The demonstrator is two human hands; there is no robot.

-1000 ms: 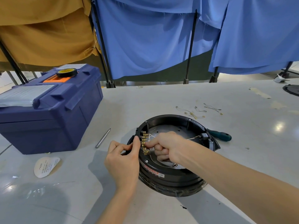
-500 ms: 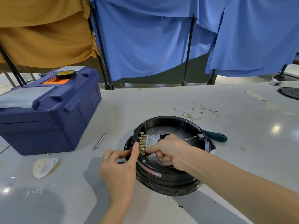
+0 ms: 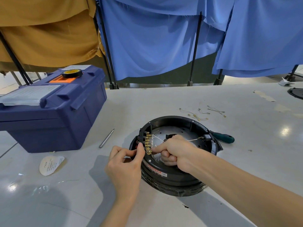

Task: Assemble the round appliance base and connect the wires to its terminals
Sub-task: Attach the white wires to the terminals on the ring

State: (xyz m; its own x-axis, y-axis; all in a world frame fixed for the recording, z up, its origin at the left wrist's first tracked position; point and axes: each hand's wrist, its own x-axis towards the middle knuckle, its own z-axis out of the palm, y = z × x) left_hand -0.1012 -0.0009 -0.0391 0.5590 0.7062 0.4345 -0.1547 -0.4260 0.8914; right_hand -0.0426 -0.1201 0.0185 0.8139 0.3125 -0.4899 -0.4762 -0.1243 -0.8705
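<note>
Seating a connector (image 3: 149,151) on the terminal row (image 3: 148,141) appears to be the current step. The round base (image 3: 173,176) sits toward the front edge of the bench (image 3: 164,102). The left hand (image 3: 126,164) pinches the terminal block (image 3: 141,136) at the base's left rim; the right hand (image 3: 176,153), fingers curled, pinches the connector. White wires (image 3: 156,138) already reach several terminals. Spare wires (image 3: 201,113) lie toward the far edge: wiring appears unfinished.

"What sort of place is this?"

"A workshop. My pale worktable (image 3: 164,102) carries a blue toolbox (image 3: 54,122) with a tape roll (image 3: 72,73) on top, a green-handled screwdriver (image 3: 224,138) and loose wires (image 3: 198,118). Blue cloth screens (image 3: 147,38) stand behind."
</note>
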